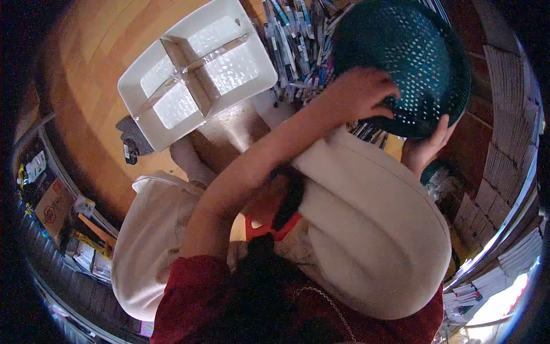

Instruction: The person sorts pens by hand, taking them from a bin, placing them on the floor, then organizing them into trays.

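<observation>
A dark teal perforated basket [412,51] is tilted over a heap of pens [298,40] on the wooden floor. My left hand [355,92] reaches across my raised knee and grips the basket's near rim, with the fingers curled over it. At the basket's lower right edge, my right hand [427,146] holds it from beneath. A white tray [137,86] with several compartments lies on the floor left of the pens. Part of the pen heap is hidden behind the basket and my arm.
I sit on the floor in cream trousers [366,229], one socked foot [189,160] near the tray. A small dark object [132,140] lies by the tray's corner. Shelves with boxes [54,206] curve along the left. Stacks of booklets [510,143] line the right.
</observation>
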`<state>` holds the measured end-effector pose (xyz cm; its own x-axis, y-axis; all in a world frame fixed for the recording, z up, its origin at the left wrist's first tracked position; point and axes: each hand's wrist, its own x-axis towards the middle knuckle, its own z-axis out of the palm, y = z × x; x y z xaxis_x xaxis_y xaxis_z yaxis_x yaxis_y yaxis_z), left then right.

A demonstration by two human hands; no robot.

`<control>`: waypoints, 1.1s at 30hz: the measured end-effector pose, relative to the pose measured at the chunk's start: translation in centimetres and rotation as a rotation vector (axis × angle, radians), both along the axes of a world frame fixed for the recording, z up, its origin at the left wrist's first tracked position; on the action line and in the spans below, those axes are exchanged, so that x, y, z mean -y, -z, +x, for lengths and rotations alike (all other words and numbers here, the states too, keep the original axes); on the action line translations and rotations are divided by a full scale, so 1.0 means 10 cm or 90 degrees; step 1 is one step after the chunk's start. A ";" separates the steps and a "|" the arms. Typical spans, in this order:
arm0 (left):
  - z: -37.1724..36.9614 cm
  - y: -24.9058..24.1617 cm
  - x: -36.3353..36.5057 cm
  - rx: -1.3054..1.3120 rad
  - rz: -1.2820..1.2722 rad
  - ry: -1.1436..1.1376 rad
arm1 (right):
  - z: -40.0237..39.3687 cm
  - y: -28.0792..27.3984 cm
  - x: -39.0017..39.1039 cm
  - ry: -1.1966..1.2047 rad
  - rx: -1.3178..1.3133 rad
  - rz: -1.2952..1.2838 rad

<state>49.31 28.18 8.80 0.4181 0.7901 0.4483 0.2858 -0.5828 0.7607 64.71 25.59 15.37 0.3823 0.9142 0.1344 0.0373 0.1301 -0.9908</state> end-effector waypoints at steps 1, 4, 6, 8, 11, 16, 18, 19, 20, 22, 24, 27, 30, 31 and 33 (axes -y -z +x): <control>0.09 -0.02 -0.01 -0.005 0.008 0.021 | 0.04 0.06 0.02 -0.004 0.009 -0.041; 0.17 -0.02 0.00 -0.029 0.025 0.062 | -0.01 0.14 0.04 -0.030 -0.069 -0.047; 0.12 -0.01 0.03 -0.044 0.001 0.049 | 0.05 0.21 0.06 -0.019 -0.101 -0.084; 0.03 -0.02 0.07 -0.032 -0.002 0.032 | 0.13 0.26 0.09 0.005 -0.187 -0.123; -0.19 -0.16 0.03 0.003 -0.013 -0.004 | 0.08 0.11 0.05 0.067 -0.265 -0.143; -0.70 -0.11 -0.01 -0.009 -0.219 -0.158 | 0.24 0.18 0.02 0.110 -0.124 -0.055; -0.80 0.02 0.07 -0.050 -0.379 -0.248 | 0.22 0.15 0.01 0.107 -0.090 -0.044; -0.81 0.10 0.11 -0.070 -0.458 -0.295 | 0.23 0.14 0.01 0.092 -0.074 -0.039; -0.79 0.19 0.16 -0.053 -0.462 -0.309 | 0.23 0.12 0.00 0.078 -0.058 -0.031; -0.70 0.42 0.27 -0.023 -0.475 -0.337 | 0.09 0.03 0.01 0.095 -0.017 -0.031; -0.62 0.43 0.28 -0.093 -0.318 -0.401 | 0.03 0.00 -0.01 0.116 -0.005 -0.029; -0.54 0.07 0.15 -0.005 -0.198 -0.316 | 0.14 0.18 0.06 0.096 0.099 0.016; -0.31 -0.19 0.01 0.113 -0.152 -0.087 | -0.14 0.06 0.08 0.063 0.022 -0.004; -0.18 -0.29 0.02 0.126 -0.138 -0.037 | -0.28 -0.02 0.09 0.086 -0.020 -0.043; 0.12 -0.24 0.11 0.183 -0.159 0.023 | -0.33 0.01 0.11 0.071 0.027 -0.036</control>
